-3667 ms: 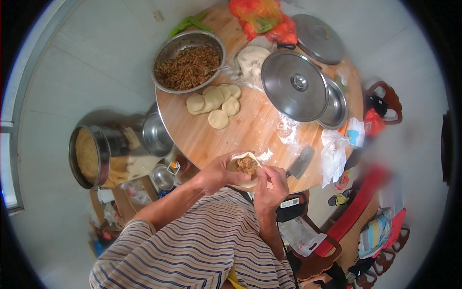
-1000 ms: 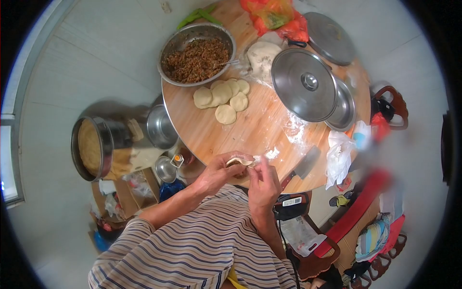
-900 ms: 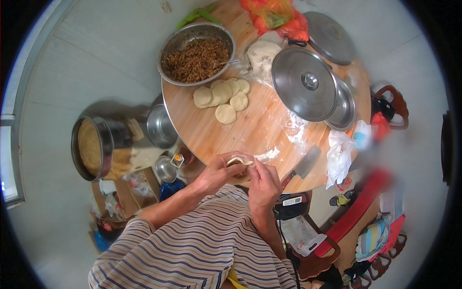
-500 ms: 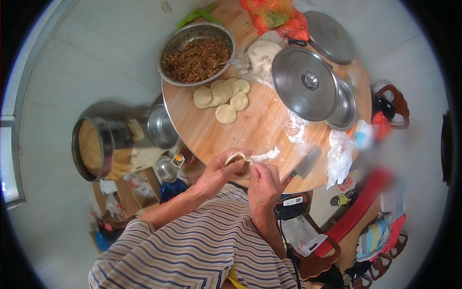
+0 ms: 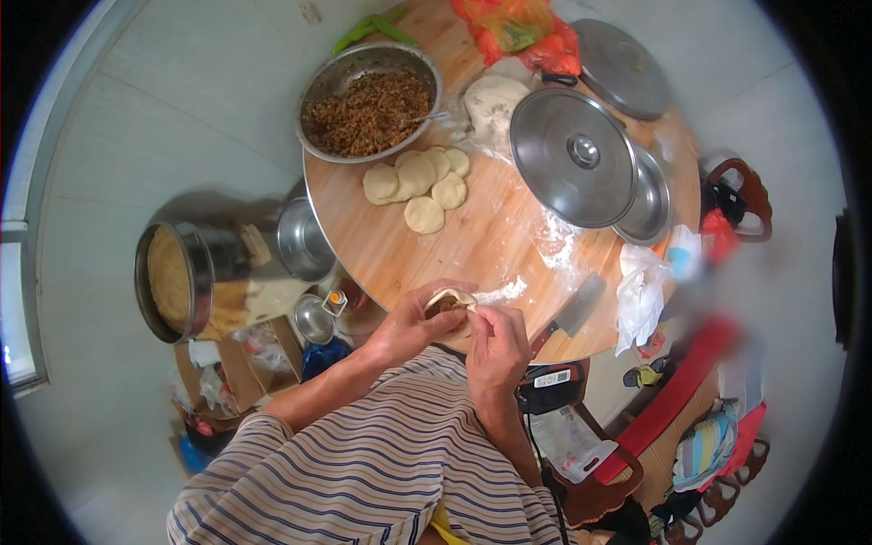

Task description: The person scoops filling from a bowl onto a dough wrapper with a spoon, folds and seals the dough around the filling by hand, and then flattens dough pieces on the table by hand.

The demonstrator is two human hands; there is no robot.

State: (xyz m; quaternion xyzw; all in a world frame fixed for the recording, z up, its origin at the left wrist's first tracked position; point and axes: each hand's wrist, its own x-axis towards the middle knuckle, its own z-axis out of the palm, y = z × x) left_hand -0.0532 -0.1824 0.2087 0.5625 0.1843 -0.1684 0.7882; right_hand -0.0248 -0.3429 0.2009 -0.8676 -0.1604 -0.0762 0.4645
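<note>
"On the surface (image 5: 381,259), why's the bowl (image 5: 338,74) upper left?"
"Within reach, probably."
"And lower centre?"
"Left hand (image 5: 406,327) and right hand (image 5: 497,350): left's fingers wrapped around the dough (image 5: 454,294), likely steadying it; right's clamped on its edge, filling (image 5: 440,308) showing."

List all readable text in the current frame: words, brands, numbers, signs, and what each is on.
Readable: none.
White label on the black item below the table edge: dark marks, too small to read.
Clear plastic bag below that: possible print, not legible.
Blue-and-white packet at the table's right: blurred, nothing legible.
</note>
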